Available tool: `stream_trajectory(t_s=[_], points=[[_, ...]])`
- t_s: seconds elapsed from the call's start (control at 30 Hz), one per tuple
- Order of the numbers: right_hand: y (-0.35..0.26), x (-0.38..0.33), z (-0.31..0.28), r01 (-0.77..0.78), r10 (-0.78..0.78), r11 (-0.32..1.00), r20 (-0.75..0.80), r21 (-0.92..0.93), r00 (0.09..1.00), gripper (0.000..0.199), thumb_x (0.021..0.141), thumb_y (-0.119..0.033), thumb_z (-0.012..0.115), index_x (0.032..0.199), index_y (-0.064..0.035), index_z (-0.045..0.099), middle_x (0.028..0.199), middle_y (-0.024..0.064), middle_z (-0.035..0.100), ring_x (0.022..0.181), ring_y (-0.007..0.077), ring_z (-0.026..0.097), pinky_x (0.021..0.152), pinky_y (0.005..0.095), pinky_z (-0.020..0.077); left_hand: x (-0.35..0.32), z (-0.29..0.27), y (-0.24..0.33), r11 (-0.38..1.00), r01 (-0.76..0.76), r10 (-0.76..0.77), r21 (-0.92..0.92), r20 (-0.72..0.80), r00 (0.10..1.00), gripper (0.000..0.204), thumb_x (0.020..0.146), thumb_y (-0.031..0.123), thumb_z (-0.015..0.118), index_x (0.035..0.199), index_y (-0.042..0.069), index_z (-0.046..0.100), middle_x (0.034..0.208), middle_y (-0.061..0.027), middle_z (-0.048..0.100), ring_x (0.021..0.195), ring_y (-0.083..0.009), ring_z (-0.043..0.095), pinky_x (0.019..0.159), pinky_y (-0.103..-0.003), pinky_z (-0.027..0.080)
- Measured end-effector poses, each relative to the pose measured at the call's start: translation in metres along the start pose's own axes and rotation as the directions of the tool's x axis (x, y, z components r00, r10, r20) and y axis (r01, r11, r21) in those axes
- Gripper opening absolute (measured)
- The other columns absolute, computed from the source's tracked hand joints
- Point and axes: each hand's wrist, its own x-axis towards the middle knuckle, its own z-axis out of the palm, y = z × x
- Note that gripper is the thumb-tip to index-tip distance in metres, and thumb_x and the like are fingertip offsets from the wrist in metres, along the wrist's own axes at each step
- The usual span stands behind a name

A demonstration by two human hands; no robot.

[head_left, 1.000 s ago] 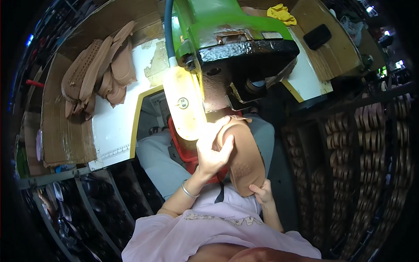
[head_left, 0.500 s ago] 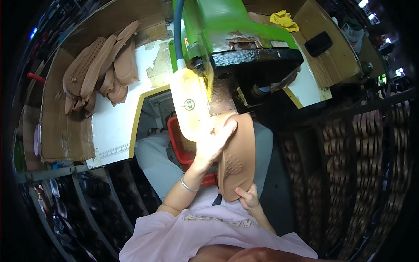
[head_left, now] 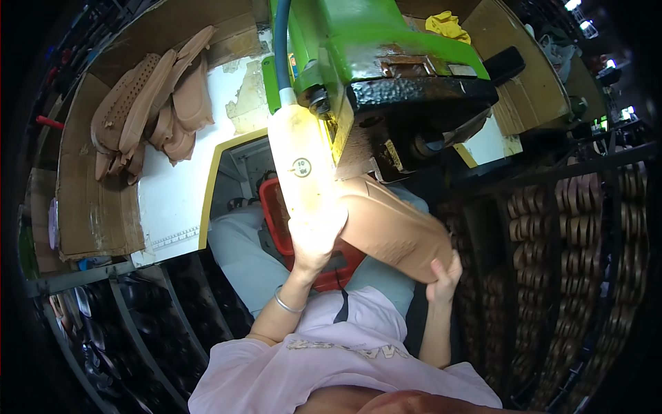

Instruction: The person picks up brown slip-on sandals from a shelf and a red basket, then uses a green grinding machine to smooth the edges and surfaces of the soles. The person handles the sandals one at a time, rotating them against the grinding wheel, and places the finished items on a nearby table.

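Observation:
A tan shoe sole (head_left: 400, 231) with a patch of small bumps slants from under the machine head down to the right. My right hand (head_left: 443, 277) grips its lower right end, the thumb on top. At the upper left edge of the sole, my left hand (head_left: 316, 238) is closed on it; glare from the lamp (head_left: 295, 155) washes out its fingers. The far end of the sole touches the working part of the green machine (head_left: 352, 34), where the contact is hidden.
Several tan soles (head_left: 155, 103) are piled in a cardboard surround on the white tabletop (head_left: 169, 200). A red basket (head_left: 274, 214) sits between my knees. Yellow cloth (head_left: 448, 27) and a black object (head_left: 505, 65) lie at the right. Racks of soles (head_left: 572, 241) stand at the right.
The sole has swung from nearly upright to a slant, its near end moving right and away from me with my right hand. My left hand has shifted slightly left and down.

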Motion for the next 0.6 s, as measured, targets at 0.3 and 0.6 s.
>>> stream_trajectory(t_s=[0.3,0.6], points=[[-0.035,0.110,0.041,0.106,-0.112,0.993,0.095,0.060,0.989,0.033,0.086,-0.006,0.061,0.115,-0.0018,0.046,0.108,0.0088,0.056,0.102,0.0179,0.055,0.091,0.0313,0.0441,0.009,-0.001,0.039,0.988,-0.147,0.145,0.056,0.023,0.989,0.028,0.079,0.002,0.068,0.104,-0.007,0.061,0.099,-0.0095,0.065,0.087,-0.0134,0.059,0.078,-0.027,0.047],[-0.031,0.104,0.115,-0.030,-0.001,0.993,0.257,0.116,0.966,0.032,0.079,0.000,0.067,0.107,-0.0064,0.051,0.100,0.0049,0.058,0.093,0.0131,0.056,0.083,0.0265,0.0453,-0.014,-0.070,0.047,0.999,-0.040,0.038,-0.010,-0.129,0.991,0.028,0.082,0.003,0.062,0.107,-0.008,0.059,0.096,-0.0077,0.063,0.087,-0.0118,0.059,0.080,-0.024,0.046]])
